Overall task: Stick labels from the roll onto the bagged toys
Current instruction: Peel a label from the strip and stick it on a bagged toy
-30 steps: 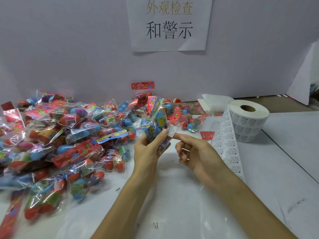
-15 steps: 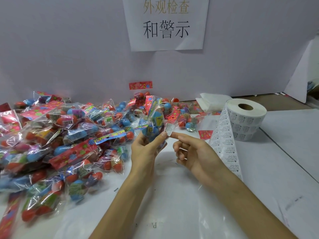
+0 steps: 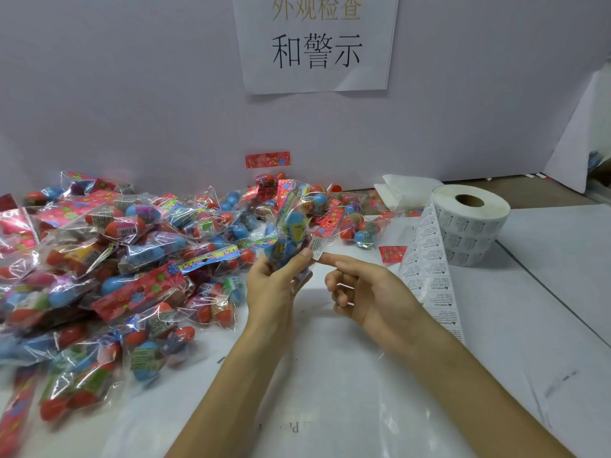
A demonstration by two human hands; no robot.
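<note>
Change: little since a second ago, both hands nearly in place | Grip: left hand (image 3: 274, 285) curled round one bagged toy (image 3: 291, 233), held up before the pile (image 3: 115, 259) | right hand (image 3: 370, 292) forefinger straight, touching the label (image 3: 318, 247) at the bag's edge (seemingly not yet pressed flat) | Progress: some piled bags show labels; roll (image 3: 469, 223) thick, much left.

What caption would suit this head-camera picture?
Left hand holds a bagged toy; right hand touches a label with one fingertip.
</note>
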